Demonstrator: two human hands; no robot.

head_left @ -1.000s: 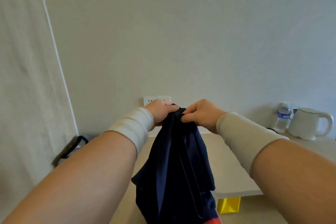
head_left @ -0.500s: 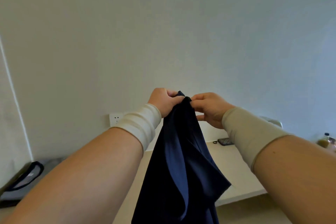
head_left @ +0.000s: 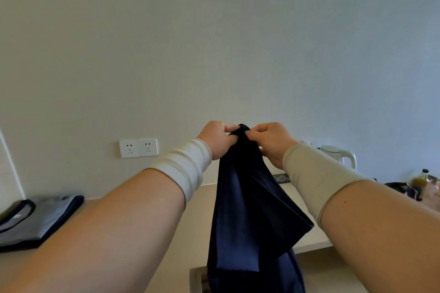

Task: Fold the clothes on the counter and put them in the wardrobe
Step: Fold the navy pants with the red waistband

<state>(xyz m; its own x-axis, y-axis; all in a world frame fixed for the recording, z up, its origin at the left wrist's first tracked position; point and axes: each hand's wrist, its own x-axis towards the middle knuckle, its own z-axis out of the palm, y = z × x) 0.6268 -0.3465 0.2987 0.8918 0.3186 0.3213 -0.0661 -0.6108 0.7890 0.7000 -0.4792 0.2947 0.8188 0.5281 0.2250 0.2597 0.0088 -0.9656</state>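
Pale plaster wall fills most of the view, with a cream counter (head_left: 307,200) running along its foot; two hands meet above that counter, and between them hangs one navy garment (head_left: 250,216), its type hard to tell while bunched; the left hand (head_left: 215,138) and the right hand (head_left: 271,140) each pinch the garment's top edge with curled fingers, knuckles almost touching, so the cloth is gathered to a single peak; from there the garment's long axis drops straight down, past the counter's front edge and out of the bottom of the view, so none of it appears to rest on the counter; both hands are equally near the cloth, neither leading; the coming move, as I judge it, turns on drawing the hands apart along the top edge to spread the cloth before laying it down on the counter beneath; to the left on the counter lies one grey striped garment with dark trim (head_left: 35,219), flat and seemingly folded; above it sits a double wall socket (head_left: 138,148); right of the hands stand one white kettle (head_left: 340,156) and one bottle (head_left: 420,179).
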